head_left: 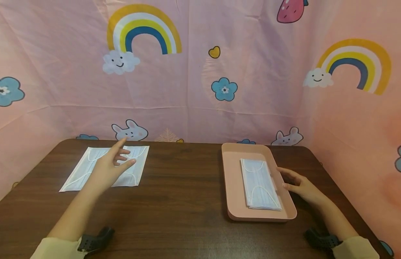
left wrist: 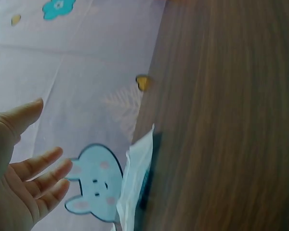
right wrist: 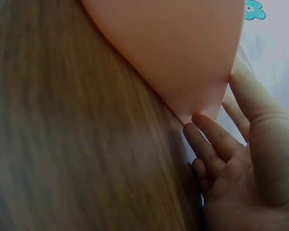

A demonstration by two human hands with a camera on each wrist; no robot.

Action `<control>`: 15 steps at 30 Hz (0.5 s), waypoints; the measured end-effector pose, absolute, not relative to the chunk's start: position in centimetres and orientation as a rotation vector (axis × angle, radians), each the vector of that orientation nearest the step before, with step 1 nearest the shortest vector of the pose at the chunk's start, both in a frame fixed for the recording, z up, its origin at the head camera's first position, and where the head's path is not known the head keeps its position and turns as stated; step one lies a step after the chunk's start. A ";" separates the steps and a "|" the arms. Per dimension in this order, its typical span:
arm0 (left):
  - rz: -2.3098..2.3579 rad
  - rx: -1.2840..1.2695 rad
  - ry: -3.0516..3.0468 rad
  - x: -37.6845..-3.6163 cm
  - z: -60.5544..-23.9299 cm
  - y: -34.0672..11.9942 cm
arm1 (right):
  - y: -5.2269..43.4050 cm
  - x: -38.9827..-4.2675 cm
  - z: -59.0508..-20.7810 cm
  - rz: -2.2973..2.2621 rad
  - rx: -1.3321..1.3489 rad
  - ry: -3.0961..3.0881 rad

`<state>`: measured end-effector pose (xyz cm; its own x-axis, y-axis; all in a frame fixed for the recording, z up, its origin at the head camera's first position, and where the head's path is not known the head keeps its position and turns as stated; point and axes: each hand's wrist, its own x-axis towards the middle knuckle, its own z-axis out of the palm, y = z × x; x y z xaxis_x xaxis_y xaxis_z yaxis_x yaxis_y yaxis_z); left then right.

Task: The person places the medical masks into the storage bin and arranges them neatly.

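Observation:
My left hand [head_left: 106, 165] hovers over pale blue-and-white face masks at the left of the table, fingers apart and thumb out, holding nothing. One mask [head_left: 80, 174] shows to the left of the hand and another [head_left: 136, 167] to its right, both flat with ear loops up. The left wrist view catches a mask [left wrist: 135, 180] nearly edge-on. On the right, a small stack of folded face masks [head_left: 260, 185] lies in a shallow pink tray [head_left: 232, 187]. My right hand [head_left: 302, 187] rests its fingertips [right wrist: 197, 120] against the tray's outer right side, thumb at the rim.
The dark brown wooden table [head_left: 184, 180] has bare surface between the loose masks and the tray. A pink patterned cloth [head_left: 194, 79] hangs along the back and both sides. Dark wristbands sit on both wrists.

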<state>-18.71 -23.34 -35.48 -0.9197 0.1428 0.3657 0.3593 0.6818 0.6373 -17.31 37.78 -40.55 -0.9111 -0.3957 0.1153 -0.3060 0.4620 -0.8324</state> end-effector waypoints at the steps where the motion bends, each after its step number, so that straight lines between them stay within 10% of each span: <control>1: -1.071 -0.391 -2.615 -18.9 -35.6 -23.6 | 37.7 -17.3 -40.5 -1.447 -0.623 2.607; 15: -1.169 -0.191 -2.771 -21.0 -37.1 -26.4 | 37.6 -17.1 -40.3 -1.476 -0.673 2.593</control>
